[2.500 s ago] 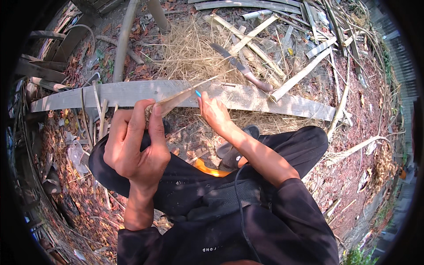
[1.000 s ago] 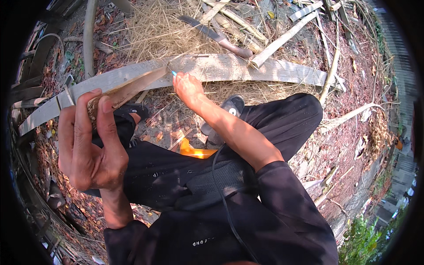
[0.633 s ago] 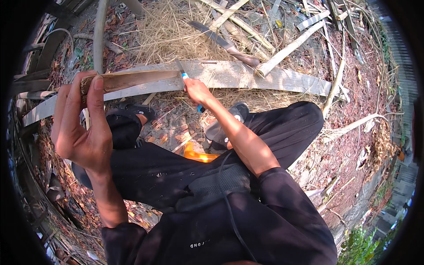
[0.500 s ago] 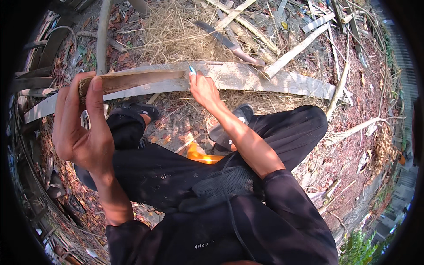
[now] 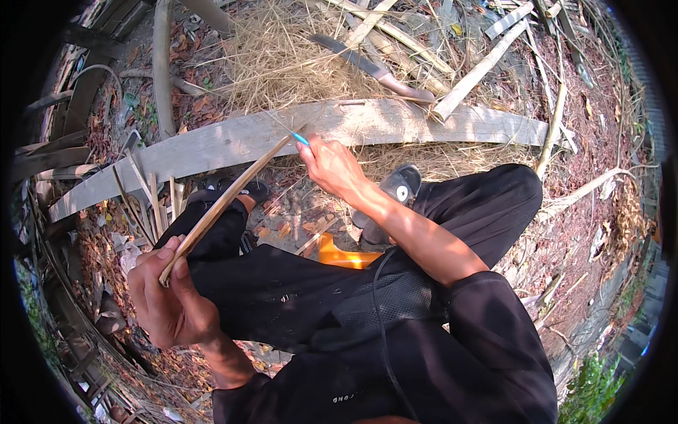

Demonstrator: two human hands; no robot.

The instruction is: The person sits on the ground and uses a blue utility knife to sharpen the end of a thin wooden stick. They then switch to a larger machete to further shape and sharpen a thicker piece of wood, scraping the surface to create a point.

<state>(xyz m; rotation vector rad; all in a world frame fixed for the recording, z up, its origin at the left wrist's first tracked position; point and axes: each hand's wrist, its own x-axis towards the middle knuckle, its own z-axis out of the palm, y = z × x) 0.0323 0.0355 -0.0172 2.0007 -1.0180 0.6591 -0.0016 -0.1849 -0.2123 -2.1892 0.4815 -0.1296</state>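
Observation:
In my left hand [image 5: 166,297], closed with thumb and fingers pinching its near end, is a split wooden strip [image 5: 226,198], possibly bamboo. The strip slants up and away to the right, its narrow edge toward me. Its far end is close to my right hand [image 5: 332,166], which is closed around a slim blue pen-like tool [image 5: 301,139] with a thin tip; its exact kind is unclear. Beneath both lies a long grey wooden plank [image 5: 212,141], running across in front of my feet. Whether the tool touches the strip I cannot tell.
Beyond the plank, a machete [image 5: 371,68] lies on dry straw [image 5: 272,63]. Split bamboo pieces [image 5: 480,71] are scattered at the far right. Thin wooden slats [image 5: 155,201] stand near my left foot. An orange object [image 5: 346,256] is between my legs.
My left hand has come down and nearer to me, tilting the strip from nearly level to slanting and turning its edge toward me. My right hand has shifted slightly nearer, still holding the blue tool.

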